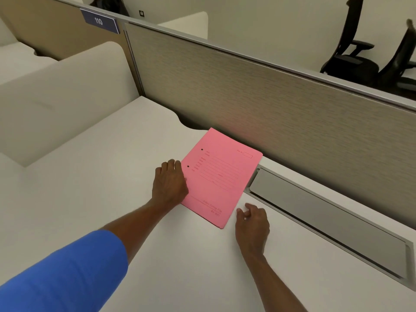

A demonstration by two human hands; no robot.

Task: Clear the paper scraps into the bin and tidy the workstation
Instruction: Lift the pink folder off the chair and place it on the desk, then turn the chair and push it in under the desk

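Note:
A pink file folder point(219, 176) lies flat on the white desk point(112, 176), its far corner close to the partition. My left hand point(170, 182) rests palm down against the folder's left edge, fingers curled onto the desk beside it. My right hand point(252, 224) rests on the desk just off the folder's near right corner, fingers loosely bent and holding nothing. No paper scraps and no bin show in this view.
A beige cubicle partition point(270, 104) runs along the back of the desk. A grey cable tray lid point(326, 217) is set into the desk on the right. Black office chairs point(369, 52) stand beyond the partition. A sign reading 110 point(99, 21) hangs top left.

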